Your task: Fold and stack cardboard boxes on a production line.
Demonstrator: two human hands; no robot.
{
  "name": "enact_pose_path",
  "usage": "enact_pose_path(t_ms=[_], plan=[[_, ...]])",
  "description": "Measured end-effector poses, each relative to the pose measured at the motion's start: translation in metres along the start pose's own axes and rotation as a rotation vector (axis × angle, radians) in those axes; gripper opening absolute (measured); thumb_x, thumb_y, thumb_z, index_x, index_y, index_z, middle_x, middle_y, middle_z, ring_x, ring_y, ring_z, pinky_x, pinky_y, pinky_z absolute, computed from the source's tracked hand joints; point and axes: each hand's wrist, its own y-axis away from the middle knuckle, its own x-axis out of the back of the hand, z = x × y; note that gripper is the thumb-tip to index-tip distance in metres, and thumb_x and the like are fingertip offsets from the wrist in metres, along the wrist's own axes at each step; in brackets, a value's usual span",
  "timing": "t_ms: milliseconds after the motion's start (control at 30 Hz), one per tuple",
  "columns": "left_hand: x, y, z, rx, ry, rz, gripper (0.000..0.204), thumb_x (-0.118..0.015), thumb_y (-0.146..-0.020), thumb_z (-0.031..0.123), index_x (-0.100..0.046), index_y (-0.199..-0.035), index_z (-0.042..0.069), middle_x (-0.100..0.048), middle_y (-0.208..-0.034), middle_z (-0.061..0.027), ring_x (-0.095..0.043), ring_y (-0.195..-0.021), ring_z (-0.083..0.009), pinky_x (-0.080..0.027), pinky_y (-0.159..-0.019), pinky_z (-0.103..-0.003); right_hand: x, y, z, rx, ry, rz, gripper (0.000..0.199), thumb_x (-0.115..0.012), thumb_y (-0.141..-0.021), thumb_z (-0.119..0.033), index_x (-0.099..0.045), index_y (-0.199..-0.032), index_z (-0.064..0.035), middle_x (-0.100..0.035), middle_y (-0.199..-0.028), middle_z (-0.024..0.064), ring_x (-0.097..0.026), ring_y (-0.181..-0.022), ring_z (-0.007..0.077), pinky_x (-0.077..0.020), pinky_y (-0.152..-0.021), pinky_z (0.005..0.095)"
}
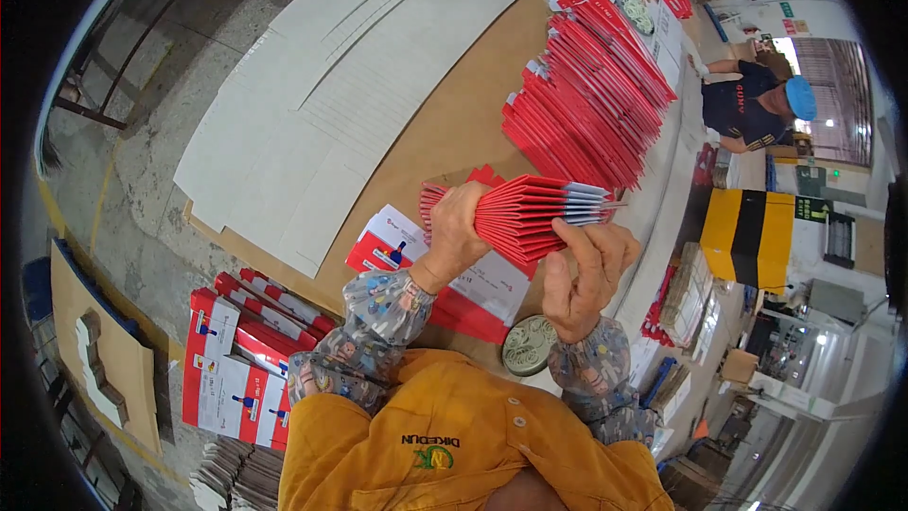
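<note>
My left hand (458,235) is closed round one end of a fanned bundle of flat red cartons (518,220) with white and grey edges, held above the table. At the bundle's other end is my right hand (594,273), fingers stretched out and thumb apart. One of its fingertips appears to touch the carton edges. Below my hands lie red and white flat cartons (492,289) on brown cardboard. Close to my right wrist sits a round, pale green patterned object (529,344). Farther off leans a long row of red flat cartons (586,95), closely overlapped.
A big pale cardboard sheet (312,114) covers the table's left part. A printed red and white box (232,374) with folded cartons stands at lower left. Across the table at right is a person in a blue cap (742,102), near a yellow and black striped panel (747,238).
</note>
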Motion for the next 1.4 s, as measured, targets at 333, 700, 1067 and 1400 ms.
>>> enact_pose_path(t_ms=[333, 700, 1067, 1400], plan=[[0.002, -0.004, 0.007, -0.037, -0.025, 0.02, 0.031, -0.074, -0.068, 0.023, -0.056, -0.086, 0.004, -0.057, -0.075, -0.0128, -0.058, -0.071, -0.0318, -0.044, -0.063, -0.038, -0.001, -0.006, -0.001, -0.008, -0.002, 0.009, 0.023, -0.067, -0.075, -0.014, -0.064, -0.097, -0.0114, -0.057, -0.111, 0.0046, -0.044, -0.108, 0.029, -0.0325, -0.095, 0.0398], [0.004, 0.0, 0.004, 0.013, 0.01, -0.034, 0.04, -0.076, -0.068, 0.023, -0.055, -0.093, 0.001, -0.056, -0.082, -0.0167, -0.056, -0.076, -0.0385, -0.045, -0.065, -0.042, -0.002, -0.006, 0.001, -0.003, -0.054, 0.01, 0.021, -0.065, -0.076, -0.015, -0.064, -0.096, -0.0092, -0.06, -0.105, 0.0043, -0.046, -0.1, 0.0271, -0.0336, -0.091, 0.0396], [0.005, -0.005, 0.009, -0.06, 0.015, -0.001, 0.032, -0.073, -0.071, 0.024, -0.062, -0.094, 0.006, -0.064, -0.084, -0.0112, -0.062, -0.077, -0.03, -0.047, -0.069, -0.038, 0.0, -0.02, 0.001, -0.041, -0.02, -0.035, 0.024, -0.062, -0.081, -0.016, -0.064, -0.104, -0.007, -0.057, -0.093, 0.005, -0.048, -0.089, 0.0235, -0.032, -0.086, 0.0383], [0.01, -0.002, 0.008, -0.085, 0.028, -0.034, 0.039, -0.074, -0.07, 0.023, -0.062, -0.102, 0.006, -0.066, -0.092, -0.0108, -0.064, -0.083, -0.0289, -0.05, -0.075, -0.038, 0.014, -0.051, 0.034, -0.634, -0.655, -0.338, 0.026, -0.055, -0.092, -0.016, -0.056, -0.113, -0.0014, -0.06, -0.076, 0.0099, -0.054, -0.066, 0.0121, -0.0438, -0.06, 0.0283]])
